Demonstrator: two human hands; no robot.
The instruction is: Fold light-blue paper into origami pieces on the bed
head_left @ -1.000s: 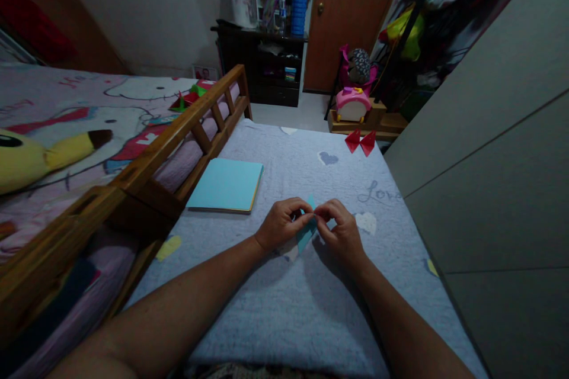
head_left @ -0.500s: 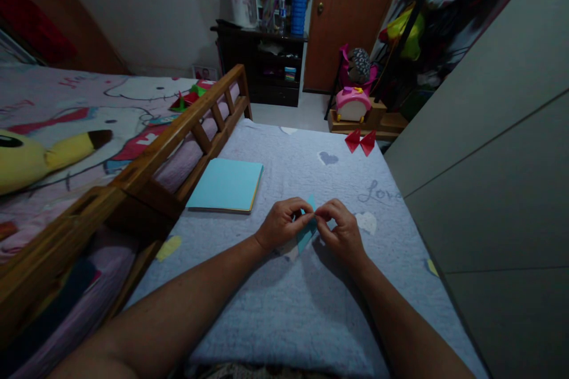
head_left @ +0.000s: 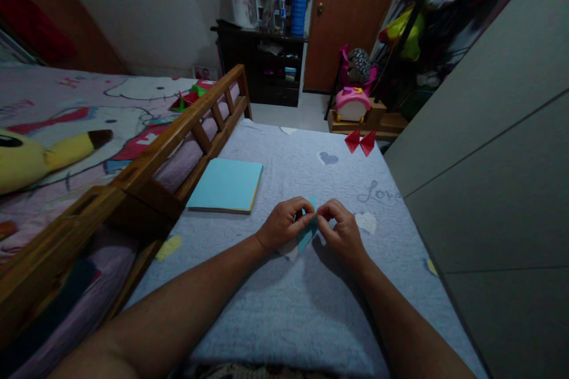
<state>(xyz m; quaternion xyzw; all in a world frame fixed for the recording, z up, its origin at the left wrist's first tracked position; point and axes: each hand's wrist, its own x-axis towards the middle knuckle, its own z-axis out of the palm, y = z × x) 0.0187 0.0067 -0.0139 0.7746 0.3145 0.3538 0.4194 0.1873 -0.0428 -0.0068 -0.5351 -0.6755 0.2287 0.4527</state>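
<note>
A small folded piece of light blue paper (head_left: 306,237) lies on the grey-blue bedsheet (head_left: 288,308) between my hands. My left hand (head_left: 281,226) pinches its left side with curled fingers. My right hand (head_left: 341,232) pinches its right side near the top tip, and the fingertips of the two hands nearly meet. Most of the paper is hidden by my fingers. A stack of square paper (head_left: 226,185) with a light blue top sheet rests on the sheet to the left, beyond my left hand.
A red folded paper bow (head_left: 360,141) sits at the bed's far right edge. A wooden bed rail (head_left: 178,136) runs along the left, with a cartoon blanket and a yellow plush (head_left: 26,160) behind it. A grey wardrobe (head_left: 489,160) stands on the right, and a dark cabinet (head_left: 267,65) by the door.
My fingertips have shifted slightly on the blue paper, and the right hand has closed in a little toward the left. Nothing else has moved.
</note>
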